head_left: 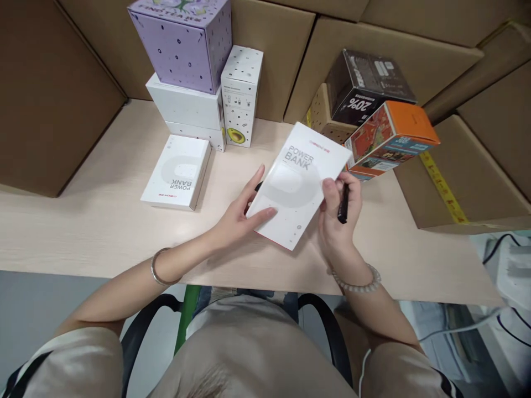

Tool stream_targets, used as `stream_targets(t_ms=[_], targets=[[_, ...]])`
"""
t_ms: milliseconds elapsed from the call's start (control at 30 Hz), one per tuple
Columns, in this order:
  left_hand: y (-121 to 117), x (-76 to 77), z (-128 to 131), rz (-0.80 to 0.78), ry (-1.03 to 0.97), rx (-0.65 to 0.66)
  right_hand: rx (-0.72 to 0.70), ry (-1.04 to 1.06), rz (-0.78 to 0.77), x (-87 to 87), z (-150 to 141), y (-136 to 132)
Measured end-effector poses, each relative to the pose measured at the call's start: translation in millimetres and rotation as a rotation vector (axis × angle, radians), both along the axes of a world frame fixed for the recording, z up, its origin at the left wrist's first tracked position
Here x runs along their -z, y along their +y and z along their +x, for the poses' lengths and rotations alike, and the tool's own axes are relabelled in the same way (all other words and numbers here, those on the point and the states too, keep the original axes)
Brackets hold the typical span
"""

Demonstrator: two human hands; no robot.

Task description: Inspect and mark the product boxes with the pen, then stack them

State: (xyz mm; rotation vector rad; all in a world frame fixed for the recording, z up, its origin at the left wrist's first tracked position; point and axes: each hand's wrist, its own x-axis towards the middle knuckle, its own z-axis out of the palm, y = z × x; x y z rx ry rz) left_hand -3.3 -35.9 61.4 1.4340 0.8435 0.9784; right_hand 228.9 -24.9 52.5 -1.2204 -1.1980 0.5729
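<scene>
A white power bank box (301, 185), with "POWER BANK" printed on its front, is tilted up above the table between my hands. My left hand (243, 215) grips its lower left corner, thumb on the front face. Behind that corner a small black piece shows by my left fingers; I cannot make out what it is. On the right side, my right hand (341, 213) pinches the edge with the thumb in front. A black pen-like stick (343, 203) is also tucked in my right fingers. Another white power bank box (176, 171) lies flat to the left.
At the back left, a purple box (178, 52) sits on white boxes (186, 105), beside an upright avocado-print box (241, 97). Back right are a black box (369, 85), a dotted brown box (323, 116) and an orange box (392, 135). Cardboard cartons (468, 177) border the table (103, 232).
</scene>
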Motion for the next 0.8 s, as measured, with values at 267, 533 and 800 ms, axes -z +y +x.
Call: stream_targets(t_ms=[267, 533, 800], targets=[[4.5, 4.1, 3.7, 0.055, -0.11, -0.037, -0.234, -0.013, -0.084, -14.5, -25.1, -21.2], [9.2, 20.3, 5.6, 0.261, 0.006, 0.122, -0.226, 0.111, -0.118, -1.4, -14.5, -6.8], [2.7, 22.7, 8.0, 0.317, 0.046, 0.187, -0.187, 0.119, -0.172, 2.3, -15.2, -8.8]])
